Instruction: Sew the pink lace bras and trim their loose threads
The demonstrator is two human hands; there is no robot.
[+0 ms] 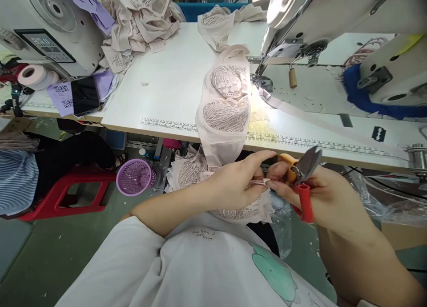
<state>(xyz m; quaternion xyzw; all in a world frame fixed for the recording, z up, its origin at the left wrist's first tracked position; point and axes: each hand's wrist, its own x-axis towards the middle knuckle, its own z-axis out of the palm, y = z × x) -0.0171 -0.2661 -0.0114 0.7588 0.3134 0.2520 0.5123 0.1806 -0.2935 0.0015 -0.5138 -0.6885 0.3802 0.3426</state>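
Observation:
My left hand [235, 180] is closed over my lap, pinching a thin pale edge of a beige lace bra [223, 140]. The bra runs up from the hand across the table edge to the sewing machine's needle area. Facing it, my right hand [328, 189] holds scissors [304, 202] with red and yellow handles, the blades pointing up and away from the cloth. Its thumb and fingertip also pinch the small end of the bra's edge. More lace pieces [190, 171] lie on my lap, partly hidden by my left forearm.
The sewing machine [320, 13] stands at the right, with a pale tape [300, 113] running to its needle. A pile of bras [140, 18], a phone [86, 95] and another machine [50, 26] are at the left. Below are a purple basket [128, 191], a red stool [76, 200] and a seated person [16, 178].

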